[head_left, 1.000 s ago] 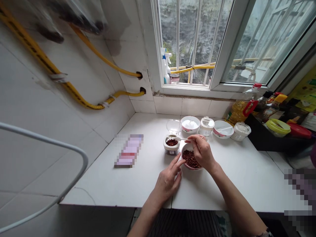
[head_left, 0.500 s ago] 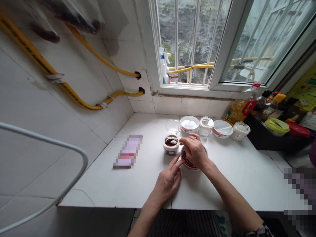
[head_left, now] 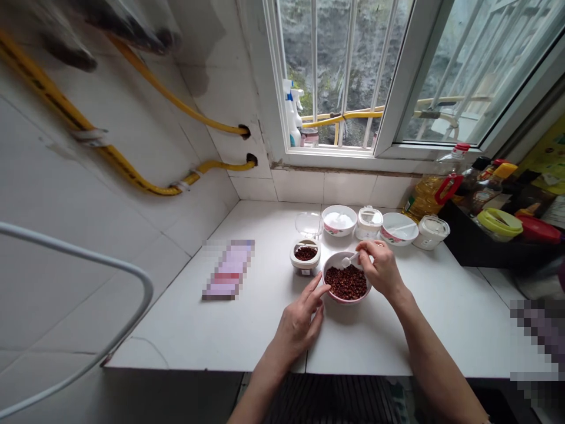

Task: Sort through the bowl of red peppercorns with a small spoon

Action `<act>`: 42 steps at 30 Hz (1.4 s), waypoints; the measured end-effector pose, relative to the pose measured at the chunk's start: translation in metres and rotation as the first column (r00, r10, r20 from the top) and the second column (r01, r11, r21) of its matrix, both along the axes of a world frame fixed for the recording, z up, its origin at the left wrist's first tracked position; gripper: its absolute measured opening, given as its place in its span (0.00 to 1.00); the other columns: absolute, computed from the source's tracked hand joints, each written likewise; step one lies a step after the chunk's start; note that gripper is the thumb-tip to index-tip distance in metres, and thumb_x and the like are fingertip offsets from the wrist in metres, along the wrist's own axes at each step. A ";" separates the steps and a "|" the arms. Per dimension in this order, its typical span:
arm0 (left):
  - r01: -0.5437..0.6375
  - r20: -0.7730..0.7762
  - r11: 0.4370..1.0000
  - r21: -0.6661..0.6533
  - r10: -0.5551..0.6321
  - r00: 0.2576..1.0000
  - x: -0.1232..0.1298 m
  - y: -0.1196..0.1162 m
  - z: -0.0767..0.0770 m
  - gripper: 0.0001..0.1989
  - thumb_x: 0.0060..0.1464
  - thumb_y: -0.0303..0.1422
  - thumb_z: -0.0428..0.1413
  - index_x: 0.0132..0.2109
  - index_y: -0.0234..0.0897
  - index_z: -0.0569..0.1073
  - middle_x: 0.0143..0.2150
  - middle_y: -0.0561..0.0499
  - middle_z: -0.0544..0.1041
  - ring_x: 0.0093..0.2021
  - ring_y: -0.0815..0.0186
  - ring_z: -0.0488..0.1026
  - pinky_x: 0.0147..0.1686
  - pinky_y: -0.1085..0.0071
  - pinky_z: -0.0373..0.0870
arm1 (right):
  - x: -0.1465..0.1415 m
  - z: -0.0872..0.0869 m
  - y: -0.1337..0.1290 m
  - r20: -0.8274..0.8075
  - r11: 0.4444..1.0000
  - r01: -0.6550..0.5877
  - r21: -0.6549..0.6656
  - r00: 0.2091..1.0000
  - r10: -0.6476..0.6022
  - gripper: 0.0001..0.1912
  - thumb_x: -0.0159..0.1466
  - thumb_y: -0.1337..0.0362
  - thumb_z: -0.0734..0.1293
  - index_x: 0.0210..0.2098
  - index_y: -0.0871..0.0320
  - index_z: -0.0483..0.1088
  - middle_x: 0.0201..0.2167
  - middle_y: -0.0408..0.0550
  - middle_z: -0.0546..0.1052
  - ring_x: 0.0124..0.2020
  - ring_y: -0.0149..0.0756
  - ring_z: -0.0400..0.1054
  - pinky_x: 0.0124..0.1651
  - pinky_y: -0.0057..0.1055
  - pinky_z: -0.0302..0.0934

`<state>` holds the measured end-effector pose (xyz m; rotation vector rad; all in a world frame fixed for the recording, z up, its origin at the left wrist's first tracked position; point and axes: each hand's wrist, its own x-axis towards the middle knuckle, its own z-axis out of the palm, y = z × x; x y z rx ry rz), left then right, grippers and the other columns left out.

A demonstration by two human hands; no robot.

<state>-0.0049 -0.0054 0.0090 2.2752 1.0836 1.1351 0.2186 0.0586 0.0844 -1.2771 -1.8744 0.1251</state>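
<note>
A white bowl (head_left: 346, 301) with a pink edge holds dark reddish-brown dried grains that look like peppercorns (head_left: 346, 284). My left hand (head_left: 298, 324) grips the bowl at its left rim, with one fingertip over the edge and others against the outside. Above the bowl's far side, my right hand (head_left: 380, 268) pinches a small white spoon (head_left: 349, 259); its bowl end is low over the grains. Just left stands a lidded jar (head_left: 305, 268), its clear lid (head_left: 308, 224) flipped up, with the same grains inside.
Behind are a bowl of white powder (head_left: 339, 220), a closed jar (head_left: 369, 222), a bowl with a white spoon across it (head_left: 399, 228) and another jar (head_left: 433, 232). An oil bottle (head_left: 430, 191) stands right. A blurred flat object (head_left: 229, 271) lies left.
My right hand and the spoon have moved right, from over the jar's mouth to above the bowl. My left hand stays at the bowl's rim.
</note>
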 end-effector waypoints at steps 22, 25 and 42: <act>0.016 0.018 1.000 -0.007 -0.016 1.000 0.000 0.001 -0.003 0.24 0.61 0.21 0.48 0.62 0.42 0.63 0.69 0.37 0.64 0.37 0.70 0.79 0.41 0.70 0.80 | -0.009 -0.002 0.000 -0.203 0.957 -0.154 -0.247 0.974 0.104 0.10 0.61 0.68 0.59 0.27 0.54 0.68 0.17 0.40 0.75 0.26 0.36 0.70 0.47 0.36 0.61; 0.017 0.018 1.000 0.003 -0.017 1.000 0.000 0.001 -0.003 0.24 0.61 0.21 0.48 0.62 0.42 0.63 0.68 0.37 0.64 0.38 0.70 0.79 0.42 0.69 0.80 | -0.013 -0.006 0.001 -0.187 0.948 -0.173 -0.266 0.974 0.126 0.09 0.60 0.68 0.59 0.25 0.54 0.67 0.17 0.40 0.75 0.25 0.36 0.69 0.48 0.37 0.60; 0.013 0.021 0.999 0.031 -0.014 1.000 0.000 0.001 -0.003 0.24 0.61 0.21 0.48 0.61 0.42 0.64 0.68 0.37 0.65 0.35 0.71 0.79 0.39 0.72 0.79 | -0.008 -0.003 0.002 -0.504 0.888 -0.230 -0.398 0.864 -0.002 0.08 0.56 0.62 0.61 0.27 0.56 0.71 0.16 0.41 0.74 0.20 0.33 0.67 0.30 0.30 0.61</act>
